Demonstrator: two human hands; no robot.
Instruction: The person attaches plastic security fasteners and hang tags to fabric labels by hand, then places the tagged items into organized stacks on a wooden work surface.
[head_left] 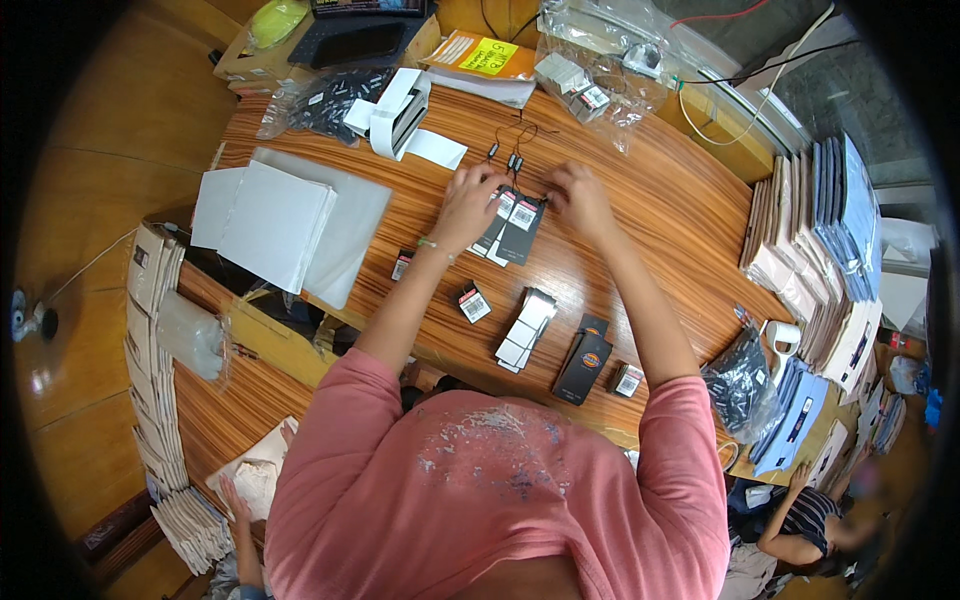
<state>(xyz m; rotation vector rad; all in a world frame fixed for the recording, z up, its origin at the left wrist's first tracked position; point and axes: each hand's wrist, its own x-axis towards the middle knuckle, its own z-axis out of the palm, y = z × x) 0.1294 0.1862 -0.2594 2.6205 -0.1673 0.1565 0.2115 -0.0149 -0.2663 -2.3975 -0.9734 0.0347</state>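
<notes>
Black hang tags (521, 232) with white barcode stickers and red strips lie side by side on the striped wooden table. Dark cords with small black seals (514, 162) run up from their top ends. My left hand (468, 208) rests over the left tags, its fingers bent and closed at their upper edge. At the upper right corner of the tags, my right hand (583, 202) pinches its thumb and fingertips together on a small dark bit, too small to make out. Nearer me are a stack of white-faced tags (526, 330) and a pile of black tags (582, 366).
Small barcode sticker stacks (473, 302) lie near the front edge. White sheets (278, 228) sit at left, beside an opened white box (400, 112) and a bag of black seals (335, 105). Folded bagged garments (845, 220) are piled at right. Other people work at both lower sides.
</notes>
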